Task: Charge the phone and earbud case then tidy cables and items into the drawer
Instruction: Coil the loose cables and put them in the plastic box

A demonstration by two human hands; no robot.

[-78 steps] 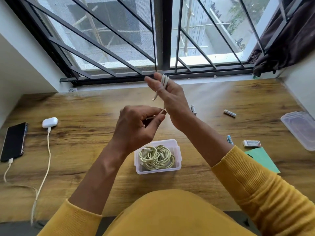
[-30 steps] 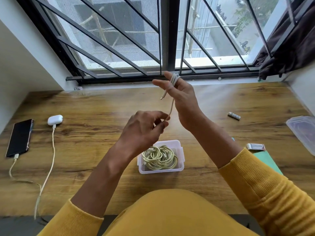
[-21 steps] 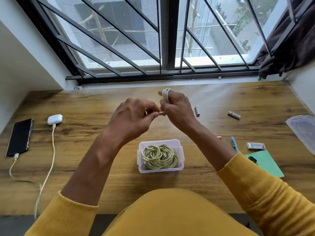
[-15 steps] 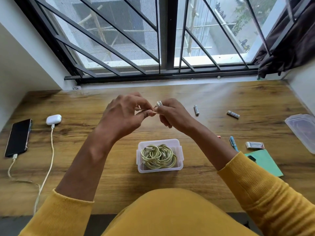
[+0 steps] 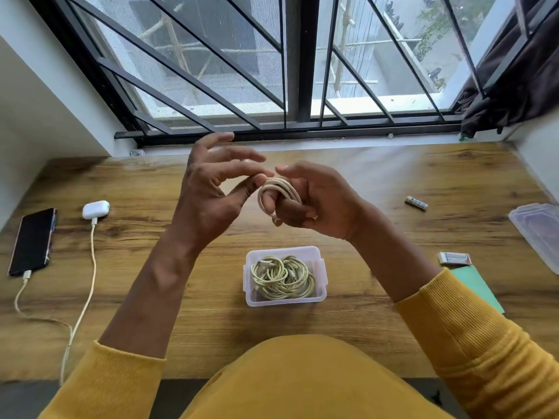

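Note:
A small coil of pale cable (image 5: 279, 189) is wound round the fingers of my right hand (image 5: 314, 204), held above the wooden desk. My left hand (image 5: 211, 192) pinches the coil's left edge with thumb and forefinger, its other fingers spread upward. Below them a clear plastic box (image 5: 322, 278) holds several coiled pale cables (image 5: 282, 278). At the far left a black phone (image 5: 31, 240) and a white earbud case (image 5: 96, 209) lie on the desk, each with a white charging cable (image 5: 87, 285) plugged in and trailing off the front edge.
A battery (image 5: 416, 203) lies at the right. A clear lid (image 5: 538, 234) sits at the right edge, with an eraser-like block (image 5: 454, 258) and a green notebook (image 5: 478, 288) nearer me. A barred window (image 5: 298, 71) runs along the desk's far side.
My right hand came down from its raised position with the cable fully wound. My left hand finished feeding the loose end and now pinches the coil itself.

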